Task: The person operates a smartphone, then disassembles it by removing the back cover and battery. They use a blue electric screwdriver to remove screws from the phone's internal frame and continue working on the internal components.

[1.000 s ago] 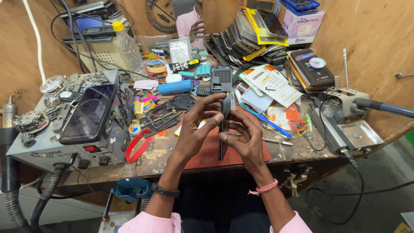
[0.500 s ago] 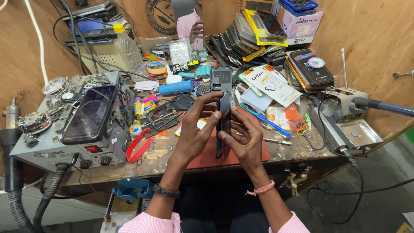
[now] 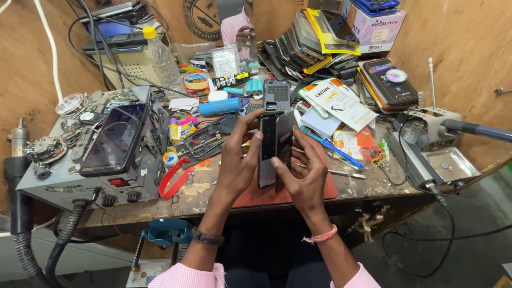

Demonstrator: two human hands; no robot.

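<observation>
Two hands, the left hand (image 3: 238,160) and right hand (image 3: 303,173), are closed around an opened phone (image 3: 274,146) held upright above the red mat (image 3: 277,194), where a slipped grip could strain its parted screen.

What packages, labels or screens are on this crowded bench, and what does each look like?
Cardboard box: top right by the wall, white with pink print.
White retail packet: flat, right of centre, green edging.
Dark phone screen: lying on the grey power unit, left, unlit.
Phone: dark, upright between left hand and right hand.
</observation>
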